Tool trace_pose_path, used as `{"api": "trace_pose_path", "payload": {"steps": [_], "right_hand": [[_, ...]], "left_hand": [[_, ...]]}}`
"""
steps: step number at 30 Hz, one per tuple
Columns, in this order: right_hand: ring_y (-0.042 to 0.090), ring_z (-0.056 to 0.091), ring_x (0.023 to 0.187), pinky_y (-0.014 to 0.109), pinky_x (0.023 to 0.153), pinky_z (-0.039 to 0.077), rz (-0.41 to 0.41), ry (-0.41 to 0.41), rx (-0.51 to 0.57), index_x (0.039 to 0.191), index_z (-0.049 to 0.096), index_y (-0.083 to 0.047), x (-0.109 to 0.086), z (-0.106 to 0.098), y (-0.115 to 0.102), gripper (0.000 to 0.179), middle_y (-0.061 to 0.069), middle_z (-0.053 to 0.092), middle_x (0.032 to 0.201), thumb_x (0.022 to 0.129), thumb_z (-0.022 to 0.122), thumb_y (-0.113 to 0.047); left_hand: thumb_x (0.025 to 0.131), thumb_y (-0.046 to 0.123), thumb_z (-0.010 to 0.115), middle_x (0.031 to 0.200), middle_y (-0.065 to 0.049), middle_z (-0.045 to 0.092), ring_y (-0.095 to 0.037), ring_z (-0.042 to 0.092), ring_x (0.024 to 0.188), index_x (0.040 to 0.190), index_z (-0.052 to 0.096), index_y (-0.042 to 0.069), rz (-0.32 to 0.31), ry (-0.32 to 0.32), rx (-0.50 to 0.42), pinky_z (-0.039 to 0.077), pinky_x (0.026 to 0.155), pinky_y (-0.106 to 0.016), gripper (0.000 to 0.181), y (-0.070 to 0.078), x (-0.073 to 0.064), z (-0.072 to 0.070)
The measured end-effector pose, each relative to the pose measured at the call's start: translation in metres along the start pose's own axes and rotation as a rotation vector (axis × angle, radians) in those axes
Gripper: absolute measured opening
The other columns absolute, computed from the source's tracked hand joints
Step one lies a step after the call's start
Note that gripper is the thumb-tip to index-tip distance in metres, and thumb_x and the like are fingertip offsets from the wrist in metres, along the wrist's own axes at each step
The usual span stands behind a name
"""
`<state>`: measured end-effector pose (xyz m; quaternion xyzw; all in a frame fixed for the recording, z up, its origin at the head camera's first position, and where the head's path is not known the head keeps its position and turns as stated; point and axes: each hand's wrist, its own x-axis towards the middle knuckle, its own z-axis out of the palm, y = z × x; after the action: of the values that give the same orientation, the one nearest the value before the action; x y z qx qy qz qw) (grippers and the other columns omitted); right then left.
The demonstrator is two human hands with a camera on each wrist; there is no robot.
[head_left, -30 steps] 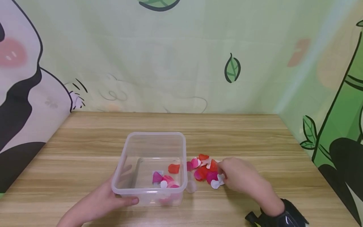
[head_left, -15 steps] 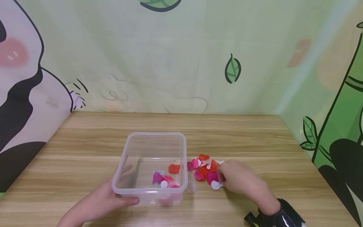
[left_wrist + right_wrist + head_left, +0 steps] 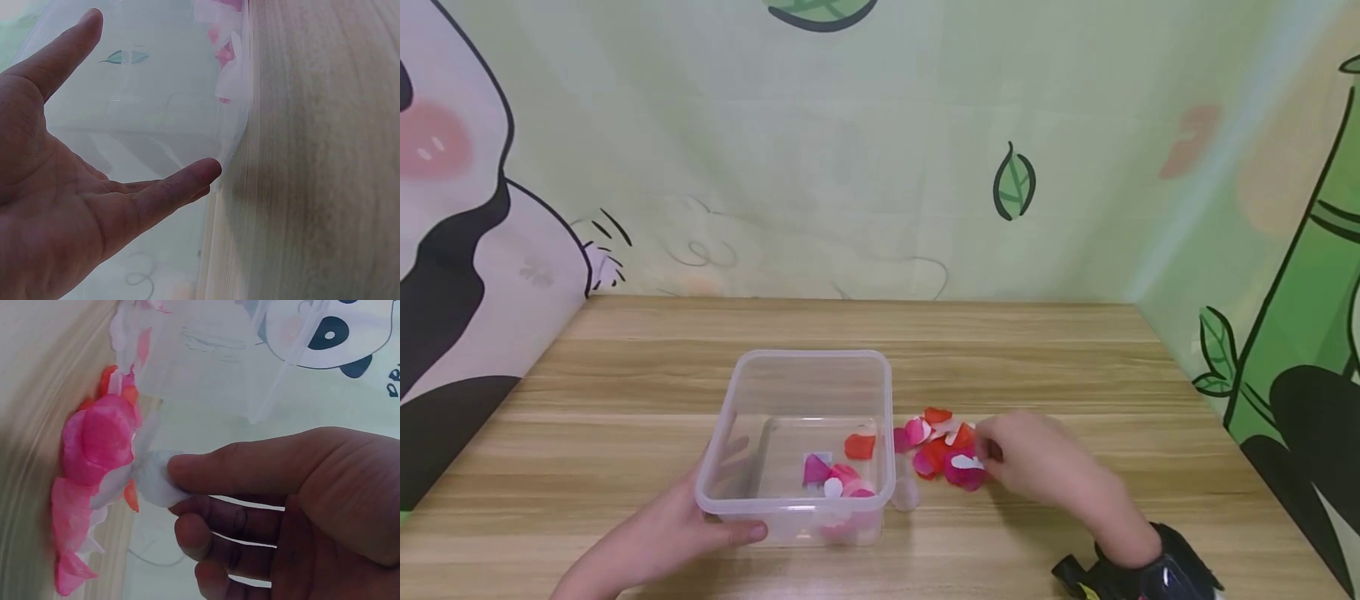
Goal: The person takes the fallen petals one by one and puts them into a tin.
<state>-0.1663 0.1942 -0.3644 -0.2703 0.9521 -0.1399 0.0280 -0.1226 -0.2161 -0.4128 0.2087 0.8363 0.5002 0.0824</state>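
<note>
A clear plastic box stands on the wooden table, with several fabric petals inside. My left hand rests against its left front corner, thumb along the front wall; in the left wrist view the hand's fingers are straight and spread against the plastic. To the right of the box lies a loose pile of red, pink and white petals. My right hand is at the right side of this pile, pinching a white petal between thumb and forefinger. The other fingers of that hand are curled below.
A pale translucent petal lies between box and pile. Wooden tabletop stretches behind them to a printed cloth backdrop. A black wrist strap sits on the right forearm.
My right hand has lifted slightly from the pile, and the white petal at its fingertips has moved up and now overlaps the magenta petals. The left hand and box have stayed put.
</note>
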Motion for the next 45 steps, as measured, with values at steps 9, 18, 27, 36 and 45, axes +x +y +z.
{"api": "trace_pose_path", "payload": {"steps": [9, 18, 27, 36, 45], "right_hand": [[0.002, 0.046, 0.061, 0.024, 0.055, 0.042, -0.051, 0.103, 0.038, 0.076, 0.063, -0.02, -0.003, -0.007, -0.007, 0.023, -0.017, 0.05, 0.066, 0.086, 0.076, -0.003], [0.003, 0.052, 0.065, 0.023, 0.057, 0.048, -0.072, 0.224, 0.085, 0.081, 0.068, -0.017, -0.003, -0.011, -0.017, 0.019, -0.014, 0.057, 0.073, 0.087, 0.075, -0.001], [0.005, 0.062, 0.075, 0.025, 0.064, 0.055, -0.17, 0.425, 0.109, 0.09, 0.073, -0.011, 0.001, -0.01, -0.03, 0.017, -0.008, 0.069, 0.085, 0.083, 0.082, 0.001], [0.007, 0.065, 0.078, 0.025, 0.068, 0.057, -0.282, 0.552, 0.145, 0.09, 0.073, -0.009, 0.005, -0.01, -0.042, 0.019, -0.005, 0.07, 0.089, 0.081, 0.085, 0.003], [0.01, 0.066, 0.083, 0.023, 0.071, 0.057, -0.349, 0.539, 0.169, 0.095, 0.074, -0.007, 0.012, -0.007, -0.058, 0.019, -0.002, 0.071, 0.093, 0.082, 0.084, 0.002]], "left_hand": [[0.084, 0.026, 0.088, 0.156, -0.033, 0.033, -0.041, 0.054, 0.125, 0.165, 0.006, 0.011, -0.003, -0.001, 0.008, 0.051, 0.089, -0.027, 0.116, 0.0, 0.0, 0.0], [0.084, 0.028, 0.088, 0.158, -0.031, 0.031, -0.041, 0.052, 0.127, 0.165, 0.006, 0.011, -0.043, -0.012, 0.003, 0.051, 0.089, -0.027, 0.117, 0.002, 0.001, -0.002], [0.083, 0.029, 0.088, 0.157, -0.031, 0.033, -0.04, 0.054, 0.125, 0.164, 0.011, 0.01, -0.026, 0.007, 0.017, 0.052, 0.089, -0.027, 0.114, 0.002, 0.002, 0.0], [0.082, 0.032, 0.089, 0.156, -0.03, 0.035, -0.041, 0.053, 0.127, 0.164, 0.012, 0.008, -0.044, 0.009, 0.034, 0.051, 0.091, -0.028, 0.115, 0.001, 0.002, 0.001], [0.082, 0.03, 0.089, 0.153, -0.032, 0.038, -0.04, 0.055, 0.125, 0.165, 0.007, 0.012, 0.008, 0.015, 0.053, 0.051, 0.092, -0.031, 0.118, -0.001, 0.001, 0.001]]}}
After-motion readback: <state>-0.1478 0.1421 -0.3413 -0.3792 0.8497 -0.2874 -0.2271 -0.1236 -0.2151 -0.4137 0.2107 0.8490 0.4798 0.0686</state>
